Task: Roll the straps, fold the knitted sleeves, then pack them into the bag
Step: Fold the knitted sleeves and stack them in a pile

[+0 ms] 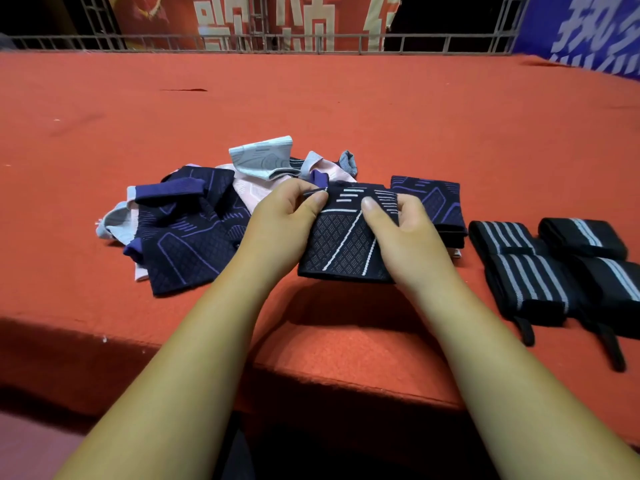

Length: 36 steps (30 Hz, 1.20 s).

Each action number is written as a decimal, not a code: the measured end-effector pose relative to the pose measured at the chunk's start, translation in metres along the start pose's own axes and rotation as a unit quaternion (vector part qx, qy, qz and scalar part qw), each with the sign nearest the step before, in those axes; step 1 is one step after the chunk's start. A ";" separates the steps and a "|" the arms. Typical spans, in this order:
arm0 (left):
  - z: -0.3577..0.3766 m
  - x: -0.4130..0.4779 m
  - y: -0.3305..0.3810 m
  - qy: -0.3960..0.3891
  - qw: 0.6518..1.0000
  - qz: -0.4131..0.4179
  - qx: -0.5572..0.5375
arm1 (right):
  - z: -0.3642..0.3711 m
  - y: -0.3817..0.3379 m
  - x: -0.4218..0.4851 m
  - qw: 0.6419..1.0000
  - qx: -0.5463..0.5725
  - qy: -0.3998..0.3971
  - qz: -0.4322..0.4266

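A dark knitted sleeve with white lines (343,244) lies folded on the red table near its front edge. My left hand (284,216) pinches its top left corner, thumb on top. My right hand (405,226) grips its right side, thumb pressed on the fabric. To the left lies a loose pile of sleeves: navy with purple lines (187,233), pink (252,188) and light grey (263,157). A folded navy sleeve (433,202) sits just right of my hands. Several rolled black straps with grey stripes (530,271) lie at the far right. No bag is in view.
The red felt table (311,105) stretches far back to a metal railing (311,43) with red and blue banners behind it. The table's front edge (311,375) runs under my forearms.
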<state>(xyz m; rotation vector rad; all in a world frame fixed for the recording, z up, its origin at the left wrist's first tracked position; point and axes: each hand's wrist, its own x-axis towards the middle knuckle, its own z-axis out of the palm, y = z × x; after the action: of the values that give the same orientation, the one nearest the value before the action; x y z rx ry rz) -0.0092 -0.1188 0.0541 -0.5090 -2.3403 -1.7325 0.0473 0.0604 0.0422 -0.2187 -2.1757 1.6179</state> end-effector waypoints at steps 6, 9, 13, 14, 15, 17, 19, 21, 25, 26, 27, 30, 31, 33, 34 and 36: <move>0.016 -0.006 0.016 -0.030 0.985 -0.104 -0.136 | -0.008 0.004 -0.002 0.997 -0.064 0.028 -0.016; 0.023 -0.007 0.016 -0.120 0.965 -0.134 -0.191 | -0.014 0.004 0.001 0.996 -0.068 0.053 -0.006; 0.032 -0.005 0.012 -0.097 0.975 -0.127 -0.155 | -0.024 0.002 0.001 0.996 -0.043 0.074 0.010; 0.034 -0.005 0.011 -0.070 0.981 -0.122 -0.137 | -0.026 0.001 0.002 0.996 -0.034 0.077 0.020; 0.036 -0.004 0.011 -0.043 0.984 -0.118 -0.124 | -0.027 0.000 0.002 0.996 -0.028 0.078 0.032; 0.040 -0.004 0.011 -0.005 0.987 -0.111 -0.115 | -0.030 -0.002 0.001 0.996 -0.023 0.076 0.047; 0.042 -0.003 0.011 0.010 0.989 -0.096 -0.113 | -0.032 -0.002 0.000 0.996 -0.012 0.071 0.043; 0.043 -0.003 0.012 0.012 0.989 -0.080 -0.127 | -0.032 -0.002 -0.002 0.997 0.016 0.063 0.043; 0.044 -0.004 0.012 -0.007 0.975 -0.094 -0.203 | -0.034 -0.002 -0.002 0.991 0.111 0.044 0.058; 0.044 -0.005 0.012 -0.014 0.970 -0.101 -0.220 | -0.034 -0.002 -0.002 0.990 0.127 0.038 0.057; 0.044 -0.006 0.012 -0.022 0.966 -0.109 -0.233 | -0.035 -0.002 -0.001 0.989 0.134 0.035 0.056; 0.046 -0.008 0.014 -0.034 0.956 -0.128 -0.263 | -0.034 -0.003 -0.002 0.987 0.149 0.034 0.048; 0.047 -0.008 0.015 -0.033 0.955 -0.126 -0.266 | -0.033 -0.004 -0.002 0.987 0.151 0.036 0.046; 0.048 -0.008 0.015 -0.025 0.960 -0.114 -0.255 | -0.031 -0.004 -0.001 0.988 0.141 0.045 0.046; 0.049 -0.008 0.015 -0.019 0.964 -0.107 -0.244 | -0.030 -0.003 -0.001 0.989 0.132 0.049 0.044; 0.050 -0.008 0.015 -0.004 0.971 -0.089 -0.222 | -0.029 -0.004 -0.003 0.992 0.100 0.062 0.036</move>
<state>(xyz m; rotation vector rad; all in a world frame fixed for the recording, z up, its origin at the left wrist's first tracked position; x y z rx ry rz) 0.0068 -0.0684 0.0493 -0.3770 -2.0511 -2.3579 0.0623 0.0841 0.0521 -0.3322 -1.9194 1.7985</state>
